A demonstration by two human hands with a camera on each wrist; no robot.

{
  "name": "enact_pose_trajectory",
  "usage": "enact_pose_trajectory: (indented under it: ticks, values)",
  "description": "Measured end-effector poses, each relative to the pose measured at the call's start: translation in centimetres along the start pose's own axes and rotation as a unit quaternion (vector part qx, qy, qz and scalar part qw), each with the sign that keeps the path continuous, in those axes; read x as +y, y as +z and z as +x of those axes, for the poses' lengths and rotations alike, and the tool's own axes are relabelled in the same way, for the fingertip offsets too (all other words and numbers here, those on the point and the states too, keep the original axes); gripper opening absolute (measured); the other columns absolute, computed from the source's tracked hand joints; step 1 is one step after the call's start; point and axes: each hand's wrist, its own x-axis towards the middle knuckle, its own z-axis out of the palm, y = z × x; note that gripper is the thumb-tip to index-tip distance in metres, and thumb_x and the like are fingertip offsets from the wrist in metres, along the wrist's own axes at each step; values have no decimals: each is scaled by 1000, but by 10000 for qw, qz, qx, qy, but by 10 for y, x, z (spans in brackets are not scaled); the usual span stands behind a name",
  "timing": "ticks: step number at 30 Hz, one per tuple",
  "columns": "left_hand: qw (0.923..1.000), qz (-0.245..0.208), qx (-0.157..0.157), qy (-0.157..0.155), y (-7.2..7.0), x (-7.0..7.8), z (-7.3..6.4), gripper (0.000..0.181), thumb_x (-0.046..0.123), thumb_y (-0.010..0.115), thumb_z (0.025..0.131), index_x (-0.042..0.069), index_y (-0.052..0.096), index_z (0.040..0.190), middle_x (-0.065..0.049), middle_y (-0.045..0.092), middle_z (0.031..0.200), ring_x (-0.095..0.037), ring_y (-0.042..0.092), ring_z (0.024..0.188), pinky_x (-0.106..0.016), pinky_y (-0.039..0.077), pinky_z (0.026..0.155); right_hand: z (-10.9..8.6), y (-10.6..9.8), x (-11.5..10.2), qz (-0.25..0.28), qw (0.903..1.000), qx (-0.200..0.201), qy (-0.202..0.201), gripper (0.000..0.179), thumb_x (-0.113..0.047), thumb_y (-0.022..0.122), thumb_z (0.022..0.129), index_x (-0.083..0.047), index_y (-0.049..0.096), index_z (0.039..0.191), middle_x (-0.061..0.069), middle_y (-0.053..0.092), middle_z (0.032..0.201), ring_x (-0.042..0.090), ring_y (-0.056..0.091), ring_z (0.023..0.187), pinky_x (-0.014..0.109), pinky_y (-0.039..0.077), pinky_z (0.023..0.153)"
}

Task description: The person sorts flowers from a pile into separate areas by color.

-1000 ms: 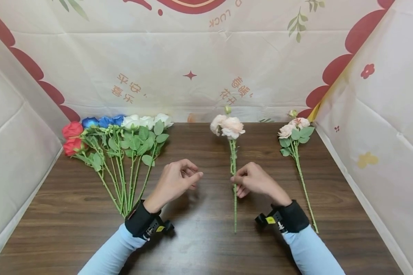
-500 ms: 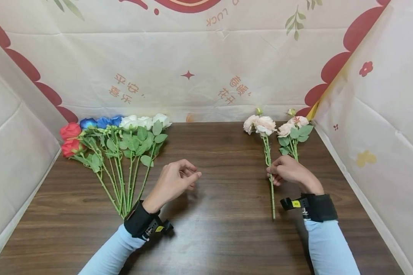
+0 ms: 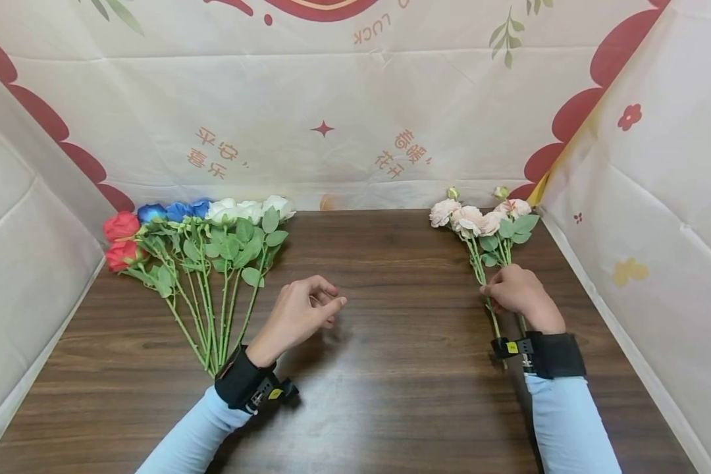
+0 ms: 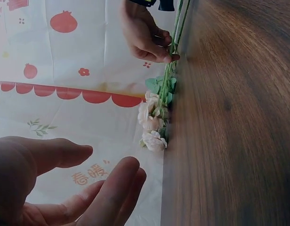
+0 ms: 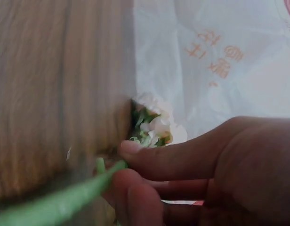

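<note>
On the right side of the table, my right hand (image 3: 518, 289) pinches the green stem of a pale pink artificial flower (image 3: 467, 220) between thumb and fingers. Its blooms overlap those of a second pale pink flower (image 3: 515, 209) lying just to the right, whose lower stem is partly hidden by the hand. In the right wrist view the pinched stem (image 5: 65, 202) runs out toward the lower left. My left hand (image 3: 302, 313) hovers over the middle of the table, fingers loosely bent and holding nothing; in the left wrist view a gap shows between its thumb (image 4: 65, 153) and fingers.
Several red roses (image 3: 121, 227), blue roses (image 3: 180, 210) and white roses (image 3: 251, 210) lie fanned out at the left, stems converging near the left wrist. A printed cloth (image 3: 326, 85) rises behind the wooden table (image 3: 367, 395) and along both sides.
My right hand has carried the pale pink flower from the middle to the right, up against the other pink flower. My left hand has stayed in place.
</note>
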Motion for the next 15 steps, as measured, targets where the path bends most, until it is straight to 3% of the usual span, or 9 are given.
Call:
enact_pose_trajectory:
  ticks: [8,15]
  values:
    - [9999,97,39,48,1,-1,-1,17,27,68,88,13,66,97,2,67,75,-15,64,55,-30,49,54,2,4,7,26,9978,129,651,33,-22,60,93,-4,65,65,5,60,57,21,56,54,33,40,53]
    - [9998,182,9,24,1,0,-1,16,26,67,88,13,66,97,-4,68,79,-16,65,56,-30,49,55,2,4,9,-55,9972,393,635,29,-21,63,90,-5,68,66,4,61,56,19,57,54,34,41,54]
